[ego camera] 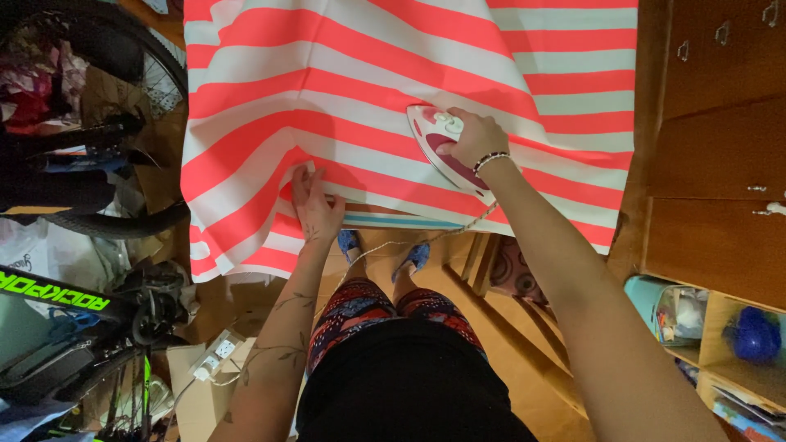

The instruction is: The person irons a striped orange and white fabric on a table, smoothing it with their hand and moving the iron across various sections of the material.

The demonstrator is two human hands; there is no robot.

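While right hand [473,139] grips iron [442,146], left hand [315,205] presses flat, spread, on striped cloth [327,90].

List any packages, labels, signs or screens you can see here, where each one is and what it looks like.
Lettering: bright green print on the black bicycle frame, lower left.
Cardboard box: brown, open, on the floor left of the person's leg, under a white power strip.
No screens or signs show; nothing on the striped cloth looks like a label.
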